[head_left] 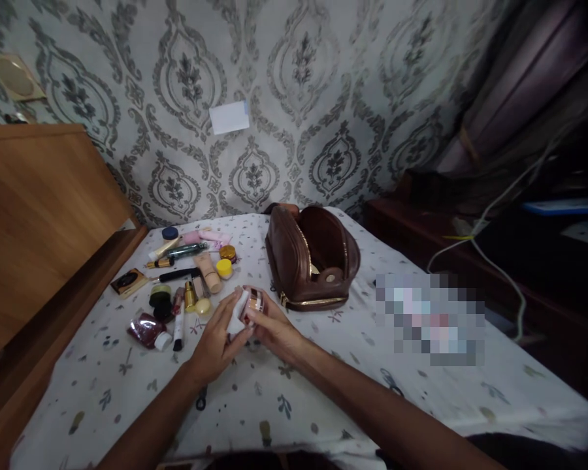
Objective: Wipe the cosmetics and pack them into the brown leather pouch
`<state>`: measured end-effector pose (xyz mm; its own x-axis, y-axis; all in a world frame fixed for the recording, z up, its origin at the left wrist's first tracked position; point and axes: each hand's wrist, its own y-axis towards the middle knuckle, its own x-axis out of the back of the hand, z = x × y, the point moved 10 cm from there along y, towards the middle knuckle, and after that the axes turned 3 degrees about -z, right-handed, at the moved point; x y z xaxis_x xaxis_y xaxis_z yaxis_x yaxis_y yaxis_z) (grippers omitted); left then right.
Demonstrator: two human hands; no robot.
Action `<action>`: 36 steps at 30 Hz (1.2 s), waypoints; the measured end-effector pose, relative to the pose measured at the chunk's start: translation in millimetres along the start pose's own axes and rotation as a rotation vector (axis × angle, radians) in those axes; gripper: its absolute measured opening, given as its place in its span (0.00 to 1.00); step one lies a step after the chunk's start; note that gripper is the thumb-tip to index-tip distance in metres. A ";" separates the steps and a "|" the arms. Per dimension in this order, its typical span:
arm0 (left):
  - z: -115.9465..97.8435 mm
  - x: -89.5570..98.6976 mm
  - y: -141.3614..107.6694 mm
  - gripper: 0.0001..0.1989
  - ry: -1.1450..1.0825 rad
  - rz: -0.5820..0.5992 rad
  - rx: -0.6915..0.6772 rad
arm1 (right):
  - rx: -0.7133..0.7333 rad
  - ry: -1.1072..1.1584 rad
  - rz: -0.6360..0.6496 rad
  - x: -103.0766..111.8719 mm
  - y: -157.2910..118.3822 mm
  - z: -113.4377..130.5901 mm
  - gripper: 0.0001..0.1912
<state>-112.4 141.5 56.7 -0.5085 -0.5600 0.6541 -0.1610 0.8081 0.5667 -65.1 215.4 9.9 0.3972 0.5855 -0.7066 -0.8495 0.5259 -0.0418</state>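
Observation:
Over the patterned white cloth, my left hand (219,338) is closed on a folded white wipe (238,314). My right hand (277,328) grips a small cosmetic jar (255,301) with a shiny rose-gold lid, and the wipe presses against the jar's left side. Just behind my hands stands a brown leather toiletry bag (294,261), its zipped top gaping; little of its inside shows. Left of my hands lie several cosmetics, among them a beige tube (208,273), a yellow-lidded jar (224,268), a gold bottle (190,297) and a bottle of dark red liquid (147,330).
A wooden panel (44,228) borders the left side. Patterned wallpaper rises behind, with a white card (229,117) on it. At right lies a blurred-out item (428,318), and a white cable (522,307) hangs past the cloth's edge.

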 end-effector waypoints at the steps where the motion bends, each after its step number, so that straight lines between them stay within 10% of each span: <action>1: 3.4 -2.7 -0.2 0.33 0.006 0.013 0.017 | 0.009 -0.005 -0.007 0.2 -0.4 1.8 0.32; 9: 26.8 -3.0 -5.5 0.30 0.048 -0.085 0.060 | 0.102 -0.291 -0.066 6.3 -3.2 21.6 0.50; 13: 21.2 13.5 -6.6 0.24 0.058 -0.219 0.030 | 0.164 -0.403 -0.081 0.5 -14.1 51.2 0.39; 18: 11.2 16.8 -1.3 0.18 0.058 -0.184 0.020 | 0.366 -0.505 -0.081 -9.7 -32.1 118.1 0.15; 22: 13.3 14.1 0.0 0.20 0.103 -0.175 0.020 | 0.518 -0.533 -0.141 -2.4 -34.4 182.8 0.14; 26: 22.1 4.9 -2.7 0.24 0.131 -0.115 0.027 | 0.797 -1.070 -0.330 -2.8 -26.5 260.6 0.12; 30: 32.4 -1.7 -8.4 0.25 0.116 -0.092 0.042 | 0.544 -1.830 -0.507 4.7 16.0 286.7 0.13; 36: 46.4 -12.0 -17.2 0.23 0.113 -0.074 0.024 | 0.273 -2.094 -0.522 19.5 56.3 282.0 0.16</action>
<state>-142.7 142.8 15.9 -0.3958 -0.6344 0.6640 -0.2157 0.7670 0.6043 -7.2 430.4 193.0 0.3714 -0.0620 0.9264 -0.5867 0.7577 0.2859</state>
